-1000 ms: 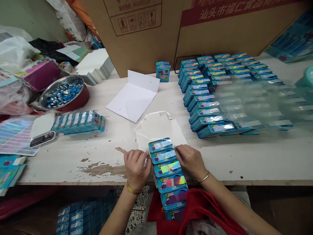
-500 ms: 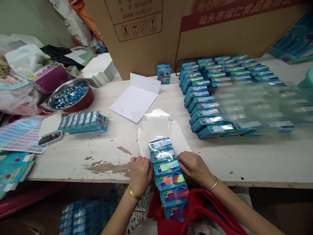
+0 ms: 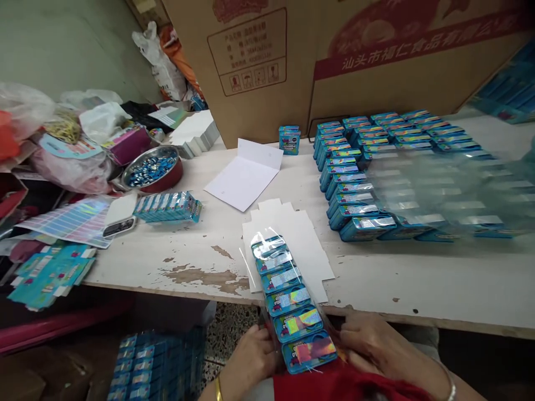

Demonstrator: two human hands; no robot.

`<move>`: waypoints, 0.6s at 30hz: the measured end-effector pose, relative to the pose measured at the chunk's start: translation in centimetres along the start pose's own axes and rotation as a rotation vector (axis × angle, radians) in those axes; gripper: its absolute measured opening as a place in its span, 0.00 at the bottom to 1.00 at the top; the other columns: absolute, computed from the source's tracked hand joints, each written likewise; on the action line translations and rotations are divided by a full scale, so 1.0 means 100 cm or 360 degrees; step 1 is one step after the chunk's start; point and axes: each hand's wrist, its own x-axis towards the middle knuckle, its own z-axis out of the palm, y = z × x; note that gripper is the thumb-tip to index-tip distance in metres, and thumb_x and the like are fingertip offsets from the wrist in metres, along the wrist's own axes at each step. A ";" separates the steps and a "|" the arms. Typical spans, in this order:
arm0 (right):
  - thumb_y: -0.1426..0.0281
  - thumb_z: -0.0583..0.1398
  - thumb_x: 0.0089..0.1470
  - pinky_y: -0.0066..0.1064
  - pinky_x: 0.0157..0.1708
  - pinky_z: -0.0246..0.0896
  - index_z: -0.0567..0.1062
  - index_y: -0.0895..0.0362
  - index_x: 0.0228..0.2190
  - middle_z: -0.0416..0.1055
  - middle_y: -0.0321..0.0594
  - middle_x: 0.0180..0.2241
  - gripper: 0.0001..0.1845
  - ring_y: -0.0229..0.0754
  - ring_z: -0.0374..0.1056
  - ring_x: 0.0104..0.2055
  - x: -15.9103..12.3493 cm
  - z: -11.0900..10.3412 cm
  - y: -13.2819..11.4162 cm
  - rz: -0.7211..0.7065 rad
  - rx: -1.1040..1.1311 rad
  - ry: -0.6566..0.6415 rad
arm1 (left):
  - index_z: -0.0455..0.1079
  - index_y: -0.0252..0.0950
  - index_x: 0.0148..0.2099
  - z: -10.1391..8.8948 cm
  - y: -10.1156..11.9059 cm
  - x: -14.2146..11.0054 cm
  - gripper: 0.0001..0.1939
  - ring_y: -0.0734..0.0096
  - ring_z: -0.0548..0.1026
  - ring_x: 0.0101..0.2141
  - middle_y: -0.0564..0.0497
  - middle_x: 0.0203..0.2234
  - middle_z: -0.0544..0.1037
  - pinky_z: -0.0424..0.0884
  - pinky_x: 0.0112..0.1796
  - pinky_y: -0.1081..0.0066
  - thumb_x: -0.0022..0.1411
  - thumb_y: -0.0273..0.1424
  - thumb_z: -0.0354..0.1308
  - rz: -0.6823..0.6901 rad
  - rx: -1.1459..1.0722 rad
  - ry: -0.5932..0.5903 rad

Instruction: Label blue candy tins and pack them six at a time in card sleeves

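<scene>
- Row of six flat blue rounded-corner tins with shiny holographic labels (image 3: 288, 301): aligned one behind another under glossy clear plastic film, the far end above the counter (image 3: 368, 289), the near end past its front edge, close to the person's red cloth (image 3: 334, 385).
- Left hand (image 3: 254, 353): fingers curled, just beside the left flank of the row's near end, below the front edge; fingertips partly hidden, so whether they pinch the film cannot be told.
- Right hand (image 3: 370, 340): fingers bent inward, just beside the right flank of the same end; its grip on the film likewise cannot be determined.
- Notched white card sheets (image 3: 311, 250): flat at the front edge, partly covered by the far tins.
- White folded card (image 3: 242, 181): beyond the notched sheets, one panel raised, near the back edge.
- Pair of small blue packages (image 3: 289, 143): upright at the back edge, before a large brown cardboard carton with red print (image 3: 259, 120).
- Array of similar blue tins (image 3: 351, 197): closely ranked on the right half, partly veiled by cloudy translucent plastic sheeting (image 3: 443, 184).
- Clear-wrapped block of blue boxes (image 3: 167, 207): toward the left end, near a red-walled metal bowl (image 3: 170, 178) of small blue and silver pieces.
- Flattened turquoise printed cartons (image 3: 52, 273): at the front left corner.
</scene>
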 end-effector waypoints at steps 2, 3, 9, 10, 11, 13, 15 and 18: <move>0.77 0.50 0.52 0.30 0.25 0.45 0.65 0.56 0.19 0.65 0.36 0.20 0.13 0.36 0.59 0.23 -0.005 -0.004 0.005 0.0072 0.0062 -0.0005 | 0.64 0.38 0.27 -0.004 0.006 0.010 0.16 0.73 0.67 0.25 0.56 0.19 0.72 0.56 0.28 0.68 0.68 0.33 0.46 0.0037 -0.0114 -0.0143; 0.75 0.51 0.52 0.30 0.25 0.45 0.65 0.56 0.19 0.65 0.36 0.19 0.13 0.36 0.59 0.23 -0.005 -0.005 0.011 0.0152 0.0097 0.0054 | 0.66 0.39 0.29 -0.007 0.010 0.021 0.15 0.72 0.69 0.27 0.55 0.21 0.74 0.58 0.29 0.68 0.68 0.34 0.46 0.0026 -0.0169 -0.0231; 0.56 0.55 0.54 0.28 0.26 0.57 0.72 0.55 0.28 0.71 0.37 0.25 0.16 0.40 0.65 0.28 -0.002 -0.021 0.063 0.1002 0.0717 0.0967 | 0.67 0.41 0.52 -0.029 0.033 0.106 0.14 0.69 0.75 0.38 0.50 0.39 0.78 0.68 0.38 0.70 0.65 0.34 0.50 -0.0209 -0.0591 -0.0363; 0.53 0.56 0.52 0.29 0.27 0.59 0.72 0.55 0.31 0.72 0.38 0.28 0.18 0.41 0.66 0.30 -0.002 -0.024 0.066 0.1098 0.0874 0.1113 | 0.67 0.41 0.53 -0.036 0.029 0.113 0.16 0.68 0.75 0.39 0.49 0.39 0.78 0.68 0.40 0.70 0.64 0.35 0.51 -0.0279 -0.0645 -0.0192; 0.50 0.56 0.51 0.29 0.28 0.61 0.72 0.54 0.33 0.72 0.39 0.30 0.20 0.42 0.67 0.31 -0.002 -0.027 0.067 0.1164 0.1032 0.1231 | 0.67 0.41 0.53 -0.043 0.020 0.118 0.16 0.68 0.75 0.40 0.49 0.39 0.78 0.68 0.42 0.68 0.64 0.36 0.52 -0.0408 -0.0658 0.0048; 0.45 0.56 0.50 0.30 0.30 0.64 0.70 0.54 0.32 0.72 0.40 0.32 0.24 0.42 0.68 0.34 0.000 -0.030 0.062 0.1212 0.1320 0.1390 | 0.70 0.40 0.49 -0.058 -0.009 0.121 0.15 0.65 0.73 0.43 0.47 0.40 0.77 0.66 0.48 0.64 0.63 0.38 0.54 -0.0821 -0.0567 0.0629; 0.43 0.57 0.48 0.31 0.33 0.65 0.68 0.54 0.30 0.70 0.38 0.32 0.26 0.41 0.67 0.35 0.008 -0.031 0.052 0.1167 0.1494 0.1502 | 0.71 0.38 0.47 -0.067 -0.044 0.122 0.18 0.61 0.72 0.46 0.45 0.41 0.76 0.63 0.50 0.61 0.59 0.43 0.57 -0.1169 -0.0551 0.0953; 0.44 0.60 0.44 0.30 0.33 0.63 0.66 0.54 0.25 0.66 0.34 0.27 0.26 0.38 0.62 0.31 0.023 -0.032 0.043 0.1101 0.1556 0.1647 | 0.74 0.34 0.40 -0.064 -0.081 0.123 0.25 0.61 0.73 0.40 0.44 0.36 0.77 0.68 0.43 0.64 0.51 0.51 0.60 -0.1468 -0.1027 0.0818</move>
